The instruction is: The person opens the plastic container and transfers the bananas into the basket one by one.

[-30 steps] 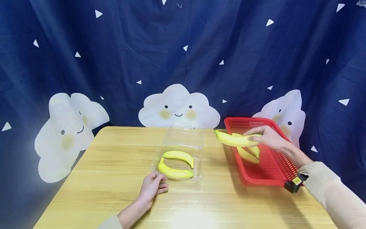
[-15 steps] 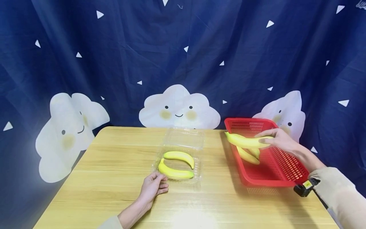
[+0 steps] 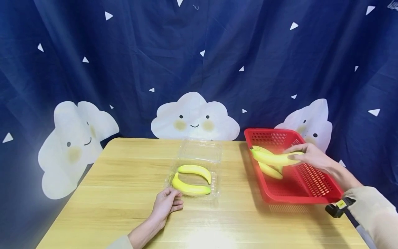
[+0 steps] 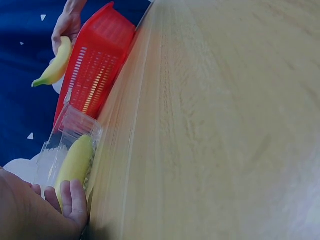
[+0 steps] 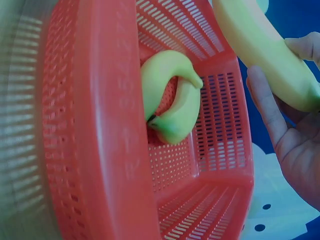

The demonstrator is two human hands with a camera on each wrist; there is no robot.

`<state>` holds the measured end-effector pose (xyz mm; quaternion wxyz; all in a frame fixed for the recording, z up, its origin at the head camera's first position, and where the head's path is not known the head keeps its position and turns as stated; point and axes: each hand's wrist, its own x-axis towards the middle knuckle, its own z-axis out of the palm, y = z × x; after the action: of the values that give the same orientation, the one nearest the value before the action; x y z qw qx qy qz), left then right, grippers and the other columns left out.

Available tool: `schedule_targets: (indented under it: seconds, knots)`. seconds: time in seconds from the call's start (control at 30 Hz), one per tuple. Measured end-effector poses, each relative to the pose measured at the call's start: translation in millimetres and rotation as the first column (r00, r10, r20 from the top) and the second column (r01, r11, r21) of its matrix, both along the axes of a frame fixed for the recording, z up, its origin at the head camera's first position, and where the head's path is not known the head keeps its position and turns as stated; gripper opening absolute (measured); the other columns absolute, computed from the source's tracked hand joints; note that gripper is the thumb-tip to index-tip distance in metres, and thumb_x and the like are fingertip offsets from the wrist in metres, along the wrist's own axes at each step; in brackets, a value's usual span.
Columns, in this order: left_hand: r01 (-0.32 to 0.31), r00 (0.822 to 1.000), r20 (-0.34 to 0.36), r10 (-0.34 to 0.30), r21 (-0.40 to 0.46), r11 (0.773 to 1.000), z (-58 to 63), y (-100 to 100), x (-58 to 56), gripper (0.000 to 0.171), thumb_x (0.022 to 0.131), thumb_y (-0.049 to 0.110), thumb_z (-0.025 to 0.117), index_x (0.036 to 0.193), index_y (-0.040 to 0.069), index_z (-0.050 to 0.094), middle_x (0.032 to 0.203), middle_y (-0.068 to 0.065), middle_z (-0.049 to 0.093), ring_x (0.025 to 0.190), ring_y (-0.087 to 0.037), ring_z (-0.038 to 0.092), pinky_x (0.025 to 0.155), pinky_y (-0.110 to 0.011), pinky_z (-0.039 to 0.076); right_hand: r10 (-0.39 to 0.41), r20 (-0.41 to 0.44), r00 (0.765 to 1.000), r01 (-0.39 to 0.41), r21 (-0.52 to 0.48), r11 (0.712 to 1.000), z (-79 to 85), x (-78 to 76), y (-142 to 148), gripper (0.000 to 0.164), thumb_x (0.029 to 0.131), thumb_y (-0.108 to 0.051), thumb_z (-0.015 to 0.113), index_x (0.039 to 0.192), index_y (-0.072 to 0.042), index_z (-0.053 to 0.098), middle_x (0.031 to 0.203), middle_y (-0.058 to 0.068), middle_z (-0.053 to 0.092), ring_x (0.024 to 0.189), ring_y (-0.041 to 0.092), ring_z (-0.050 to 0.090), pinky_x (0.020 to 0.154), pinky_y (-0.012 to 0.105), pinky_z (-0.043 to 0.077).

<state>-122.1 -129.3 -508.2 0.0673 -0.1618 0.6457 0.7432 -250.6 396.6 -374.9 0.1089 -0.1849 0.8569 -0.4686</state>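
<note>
My right hand (image 3: 312, 156) grips a yellow banana (image 3: 272, 158) by one end, above the red basket (image 3: 267, 193). Inside that basket lie two more bananas, one (image 5: 165, 65) curving against the other (image 5: 182, 112) in the right wrist view. A clear plastic clamshell box (image 3: 214, 194) stands mid-table with its lid (image 3: 200, 152) folded back. Two bananas are in it, a rear one (image 3: 195, 169) and a front one (image 3: 190, 187). At the box's near left corner, my left hand (image 3: 166, 204) pinches the rim between thumb and forefinger.
The light wooden table (image 3: 124, 180) carries both containers, the basket on its right side. Behind it hangs a dark blue curtain (image 3: 174, 52) with clouds and white triangles. A small black camera (image 3: 335, 209) is on my right wrist, near the basket's front right corner.
My right hand has moved right with its banana, from over the basket's left rim to over its inside. My left hand and the plastic box have stayed put.
</note>
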Motion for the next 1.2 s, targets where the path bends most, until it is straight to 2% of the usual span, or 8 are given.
schedule_targets:
  seconds: [0.2,0.37,0.5,0.97,1.2]
  knots:
    - [-0.009,1.0,0.006,0.009,-0.002,1.0,0.2,0.7,-0.1,0.012,0.099,0.009,0.058,0.097,0.001,0.066,0.093,-0.004,0.071,0.07,-0.011,0.069,0.068,-0.025,0.067,-0.01,0.043,0.999,0.01,0.004,1.0,-2.1,2.0,12.0,0.025,0.101,-0.004,0.064,0.123,0.003,0.073,0.099,-0.012,0.08,0.083,0.013,0.077,0.074,0.029,0.069]
    - [-0.021,1.0,0.006,0.021,-0.006,1.0,-0.9,1.6,-0.9,0.012,0.099,0.009,0.058,0.096,0.0,0.066,0.093,-0.004,0.071,0.07,-0.012,0.069,0.067,-0.025,0.067,-0.002,0.047,0.999,0.0,0.029,1.0,-8.5,3.5,22.0,0.024,0.101,-0.003,0.064,0.122,0.005,0.073,0.097,-0.012,0.08,0.081,0.008,0.075,0.073,0.026,0.068]
    - [-0.018,1.0,0.001,0.018,-0.003,1.0,-1.4,1.7,-2.3,0.013,0.1,0.01,0.058,0.097,0.0,0.066,0.093,-0.004,0.071,0.07,-0.012,0.07,0.067,-0.026,0.067,0.002,0.039,0.999,-0.004,0.067,0.998,-11.0,5.4,30.3,0.025,0.101,-0.005,0.064,0.122,0.007,0.072,0.097,-0.013,0.079,0.081,0.009,0.075,0.072,0.026,0.067]
    - [-0.024,1.0,0.0,0.024,0.0,1.0,-0.1,2.0,-0.1,0.012,0.099,0.009,0.058,0.098,0.0,0.066,0.093,-0.005,0.071,0.07,-0.012,0.07,0.068,-0.026,0.067,0.05,0.102,0.993,-0.061,0.104,0.993,-15.5,6.9,45.3,0.027,0.102,-0.005,0.062,0.123,0.012,0.069,0.098,-0.012,0.079,0.081,0.013,0.077,0.075,0.034,0.07]
    - [-0.019,1.0,-0.002,0.019,-0.007,1.0,0.5,1.8,0.1,0.012,0.1,0.009,0.057,0.098,0.0,0.065,0.094,-0.005,0.071,0.071,-0.013,0.07,0.069,-0.026,0.068,0.063,0.083,0.995,-0.076,0.161,0.984,-16.5,5.6,45.5,0.033,0.101,-0.007,0.064,0.124,0.017,0.065,0.096,-0.011,0.079,0.081,0.013,0.075,0.073,0.034,0.069]
